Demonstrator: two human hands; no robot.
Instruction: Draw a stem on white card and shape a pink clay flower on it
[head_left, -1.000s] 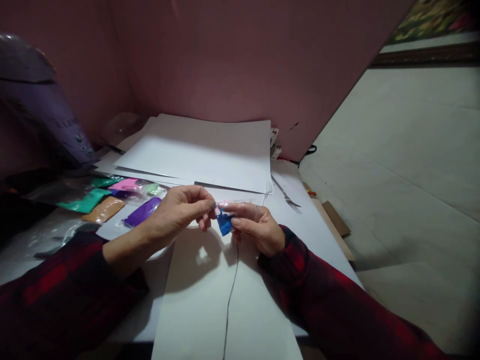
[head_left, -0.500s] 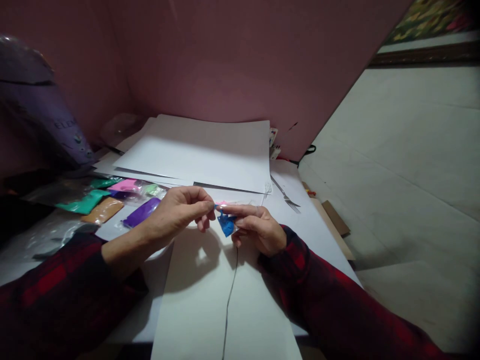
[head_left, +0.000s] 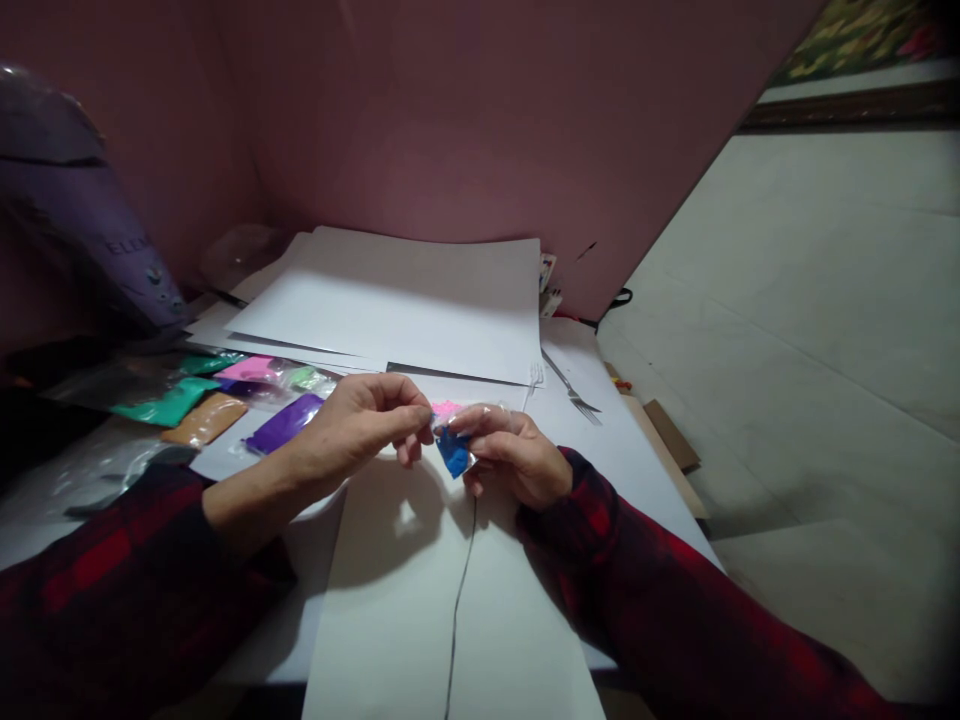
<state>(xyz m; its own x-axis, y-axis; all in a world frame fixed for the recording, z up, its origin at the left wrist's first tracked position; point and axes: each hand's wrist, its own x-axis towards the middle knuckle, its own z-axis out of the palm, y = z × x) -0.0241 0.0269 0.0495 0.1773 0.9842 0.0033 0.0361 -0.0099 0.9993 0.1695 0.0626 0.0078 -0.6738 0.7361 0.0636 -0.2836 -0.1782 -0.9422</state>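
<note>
My left hand (head_left: 352,430) and my right hand (head_left: 514,458) meet above a white sheet (head_left: 420,600) on the table. Between their fingertips they pinch a small clear packet (head_left: 452,447) with blue material inside and a pink strip along its top edge. Both hands grip that top edge, left from the left side, right from the right. A thin dark wire (head_left: 459,590) runs from under my right hand toward the near edge of the sheet.
Several colour packets lie at the left: purple (head_left: 285,423), orange (head_left: 206,420), green (head_left: 169,402), pink (head_left: 251,369). Large white sheets (head_left: 405,300) are stacked behind. A fork (head_left: 574,390) lies at the right. A purple bag (head_left: 82,230) stands far left; the table's right edge drops to floor.
My two hands have closed in slightly on the packet's top edge, and the pink strip shows more. The packet has barely shifted.
</note>
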